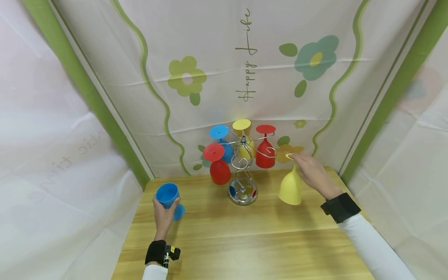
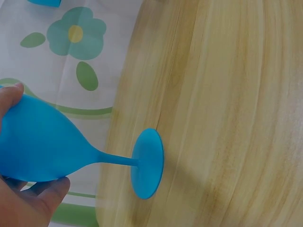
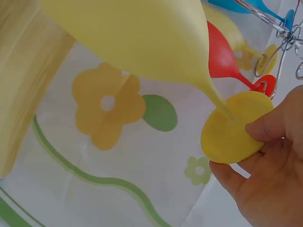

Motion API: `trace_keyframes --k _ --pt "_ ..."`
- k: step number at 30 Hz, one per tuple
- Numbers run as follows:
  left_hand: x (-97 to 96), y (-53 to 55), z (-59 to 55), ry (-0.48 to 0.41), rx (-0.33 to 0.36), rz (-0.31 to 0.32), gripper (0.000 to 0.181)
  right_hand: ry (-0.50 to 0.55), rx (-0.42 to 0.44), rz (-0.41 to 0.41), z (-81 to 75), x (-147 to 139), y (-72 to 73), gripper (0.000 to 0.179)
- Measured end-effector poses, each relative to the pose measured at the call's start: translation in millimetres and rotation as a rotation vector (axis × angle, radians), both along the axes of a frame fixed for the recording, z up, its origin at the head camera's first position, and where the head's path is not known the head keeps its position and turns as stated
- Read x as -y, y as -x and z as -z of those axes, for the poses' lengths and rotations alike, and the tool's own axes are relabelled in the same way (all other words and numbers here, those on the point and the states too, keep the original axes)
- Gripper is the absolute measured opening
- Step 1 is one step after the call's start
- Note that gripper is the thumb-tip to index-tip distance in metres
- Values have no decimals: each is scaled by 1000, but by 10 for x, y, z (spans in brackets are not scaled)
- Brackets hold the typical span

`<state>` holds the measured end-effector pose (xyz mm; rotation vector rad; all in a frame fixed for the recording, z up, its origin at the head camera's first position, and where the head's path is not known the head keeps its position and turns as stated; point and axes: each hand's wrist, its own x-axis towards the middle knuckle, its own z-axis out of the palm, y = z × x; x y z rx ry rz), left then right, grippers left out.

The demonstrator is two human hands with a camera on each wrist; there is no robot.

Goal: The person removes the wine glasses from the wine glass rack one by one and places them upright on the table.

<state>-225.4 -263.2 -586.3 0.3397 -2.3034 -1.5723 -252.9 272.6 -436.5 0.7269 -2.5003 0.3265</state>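
My left hand [image 1: 163, 217] grips the bowl of a blue plastic wine glass [image 2: 42, 137], held mouth up at the table's left side. Whether its foot touches the wood, I cannot tell. On the right, my right hand [image 1: 312, 173] pinches the foot of a yellow wine glass [image 1: 291, 187] between thumb and fingers. That glass hangs upside down above the table, right of a chrome glass rack [image 1: 243, 181]. Upside down on the rack's wire arms are two red glasses [image 1: 220, 172] [image 1: 265, 154], a blue glass [image 1: 219, 132] and a yellow glass [image 1: 242, 125].
The rack's round base stands on the wooden table [image 1: 245, 241] near its back edge. White cloth [image 1: 217, 101] with printed flowers and green bands rises behind the table and on both sides. Curled wire arms stick out around the rack's top.
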Motion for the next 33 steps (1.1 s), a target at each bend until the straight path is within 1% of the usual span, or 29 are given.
trace_keyframes --k 2,4,8,10,17,18,23,27,33 --pt "2 3 1 4 -4 3 99 4 13 6 42 -39 -16 57" --pt "3 3 1 1 -4 2 98 4 46 21 76 -75 -32 58" --pt "4 -3 6 2 -8 3 98 15 157 61 135 -150 -77 61" --pt "5 -1 7 1 -9 3 98 23 191 77 168 -189 -93 62" --pt "11 13 -4 0 -14 4 98 68 297 104 279 -286 -161 53" --pt "13 15 -4 2 -14 5 98 77 319 113 292 -294 -173 52" --pt "14 6 -2 -2 -6 5 98 127 345 117 365 -324 -213 48" --pt "6 -1 7 -8 -3 11 99 185 389 109 462 -355 -238 45" --pt "-8 2 12 -4 -18 7 98 285 504 112 623 -401 -272 41"
